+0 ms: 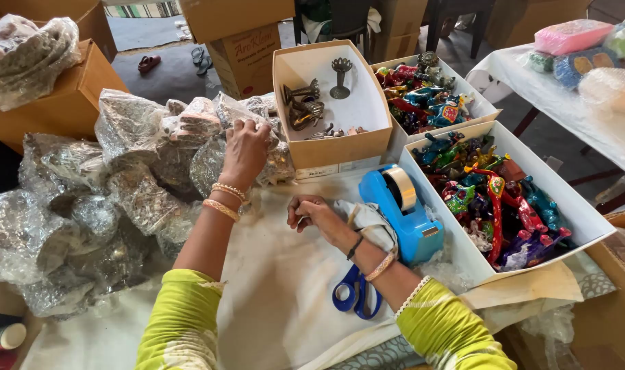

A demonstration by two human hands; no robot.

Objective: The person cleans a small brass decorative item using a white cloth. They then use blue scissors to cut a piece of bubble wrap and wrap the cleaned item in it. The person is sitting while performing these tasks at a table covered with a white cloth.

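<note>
**Hands among wrapped bundles and open boxes of figurines**

Nearest the head camera, two lime-green sleeves reach forward over a table (pixel 271 288) covered in pale cloth. Blue-handled scissors (pixel 353 294) lie on the cloth just under the right forearm.

Progress, judged from how things lie: a large heap of bubble-wrapped bundles (pixel 114 199) fills the left side, so much wrapping looks done. Still unwrapped are the bright painted figurines in the near white box (pixel 494 199) and in the far white box (pixel 425 96), along with a few dark metal stands in the tan cardboard box (pixel 329 103). A good share therefore seems left.

Pose: the left hand (pixel 245 151) is stretched out, wrist bent, with fingers curled down onto a bubble-wrapped bundle (pixel 237 113) at the top of the heap, beside the tan box; it appears to grip the wrap, though the fingertips are partly hidden. The right hand (pixel 311 211) rests on the cloth in a loose fist, fingers drawn together; whether it holds anything small cannot be told. A crumpled grey-white cloth (pixel 370 223) lies against that wrist, and a blue tape dispenser (pixel 405 212) stands just beside it, touching the near white box.
</note>
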